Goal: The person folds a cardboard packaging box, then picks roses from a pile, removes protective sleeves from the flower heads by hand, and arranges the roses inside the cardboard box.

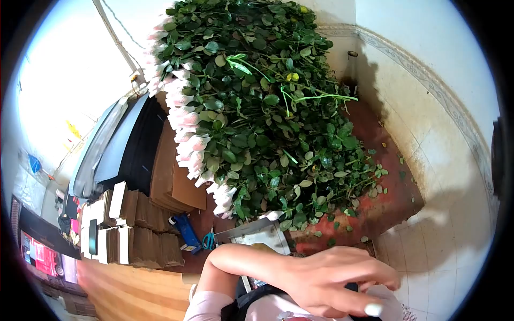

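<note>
My left hand point(342, 281) reaches across in front of my body to the right. Its fingers are bent, with the thumb below them, around something pale beside my right sleeve point(388, 299); I cannot make out exactly what. My right hand does not show. Ahead of me rises a tall heap of leafy cut stems point(267, 112), probably roses. Their pale pink heads point(188, 139), apparently in white net sleeves, face left. Bright green ties point(316, 98) lie on the leaves. One pale head point(274, 215) pokes out at the near edge, above the left forearm.
Left of the stems stand folded brown cardboard pieces point(136, 230), larger sheets point(174, 171) and dark panels point(131, 144). Blue-handled scissors point(208, 241) and a blue tool point(186, 233) lie near a metal strip point(243, 229). A tiled wall point(439, 139) bounds the right side.
</note>
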`<move>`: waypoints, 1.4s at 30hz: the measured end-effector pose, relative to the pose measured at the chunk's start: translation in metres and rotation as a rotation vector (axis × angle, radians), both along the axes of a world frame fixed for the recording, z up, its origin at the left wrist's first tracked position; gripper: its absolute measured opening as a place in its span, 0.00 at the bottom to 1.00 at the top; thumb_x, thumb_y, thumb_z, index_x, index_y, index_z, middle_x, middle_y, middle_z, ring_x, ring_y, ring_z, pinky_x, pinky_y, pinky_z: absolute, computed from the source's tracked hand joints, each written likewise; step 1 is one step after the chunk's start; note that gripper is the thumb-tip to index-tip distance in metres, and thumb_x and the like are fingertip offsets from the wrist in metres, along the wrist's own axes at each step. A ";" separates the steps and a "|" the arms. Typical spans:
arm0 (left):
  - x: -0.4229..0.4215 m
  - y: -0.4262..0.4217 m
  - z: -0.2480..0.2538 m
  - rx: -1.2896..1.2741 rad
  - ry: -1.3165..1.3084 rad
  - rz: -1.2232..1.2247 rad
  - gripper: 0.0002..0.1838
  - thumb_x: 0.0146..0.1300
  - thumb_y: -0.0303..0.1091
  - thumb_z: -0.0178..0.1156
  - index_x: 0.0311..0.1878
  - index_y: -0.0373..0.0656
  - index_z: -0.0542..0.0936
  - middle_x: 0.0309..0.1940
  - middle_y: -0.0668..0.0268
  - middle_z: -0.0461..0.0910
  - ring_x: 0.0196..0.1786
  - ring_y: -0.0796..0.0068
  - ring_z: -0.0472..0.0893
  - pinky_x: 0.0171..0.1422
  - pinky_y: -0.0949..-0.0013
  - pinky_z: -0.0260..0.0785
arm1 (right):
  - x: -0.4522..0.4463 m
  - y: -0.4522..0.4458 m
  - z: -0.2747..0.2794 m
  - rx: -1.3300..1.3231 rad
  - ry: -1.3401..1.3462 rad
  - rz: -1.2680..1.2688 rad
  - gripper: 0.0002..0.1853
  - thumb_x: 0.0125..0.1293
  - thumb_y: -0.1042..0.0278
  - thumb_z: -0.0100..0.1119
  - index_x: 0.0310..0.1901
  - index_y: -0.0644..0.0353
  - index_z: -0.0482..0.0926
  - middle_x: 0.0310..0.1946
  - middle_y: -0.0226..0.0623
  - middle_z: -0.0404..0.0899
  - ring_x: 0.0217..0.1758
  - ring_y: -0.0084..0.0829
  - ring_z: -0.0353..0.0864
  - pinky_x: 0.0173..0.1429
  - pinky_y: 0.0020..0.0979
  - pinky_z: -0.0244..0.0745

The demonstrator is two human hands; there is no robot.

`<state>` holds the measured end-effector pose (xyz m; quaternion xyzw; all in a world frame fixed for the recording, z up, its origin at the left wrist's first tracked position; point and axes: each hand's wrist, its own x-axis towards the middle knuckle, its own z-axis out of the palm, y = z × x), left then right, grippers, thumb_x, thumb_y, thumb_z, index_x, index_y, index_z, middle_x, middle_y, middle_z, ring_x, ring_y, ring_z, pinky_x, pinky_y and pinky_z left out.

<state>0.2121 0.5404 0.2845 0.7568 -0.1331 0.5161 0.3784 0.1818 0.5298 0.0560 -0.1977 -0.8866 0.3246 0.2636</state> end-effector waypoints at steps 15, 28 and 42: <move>-0.025 -0.011 -0.010 0.198 0.221 -0.097 0.15 0.77 0.34 0.53 0.58 0.39 0.81 0.51 0.56 0.84 0.42 0.60 0.85 0.41 0.62 0.76 | 0.002 -0.001 0.002 0.066 -0.051 -0.023 0.25 0.67 0.67 0.60 0.65 0.62 0.74 0.47 0.47 0.82 0.52 0.43 0.82 0.55 0.43 0.77; -0.134 -0.046 0.005 0.221 0.092 0.712 0.09 0.69 0.31 0.58 0.46 0.40 0.84 0.42 0.60 0.85 0.37 0.65 0.82 0.40 0.63 0.75 | -0.023 -0.003 -0.045 0.393 -0.035 -0.150 0.31 0.62 0.57 0.62 0.65 0.62 0.73 0.40 0.40 0.82 0.45 0.39 0.82 0.51 0.36 0.74; -0.187 -0.079 -0.024 0.025 -0.161 0.918 0.06 0.63 0.31 0.62 0.41 0.43 0.82 0.40 0.66 0.83 0.37 0.69 0.80 0.40 0.62 0.74 | -0.012 0.002 -0.012 0.226 -0.104 -0.078 0.24 0.63 0.65 0.59 0.61 0.60 0.75 0.41 0.37 0.82 0.47 0.38 0.83 0.56 0.37 0.75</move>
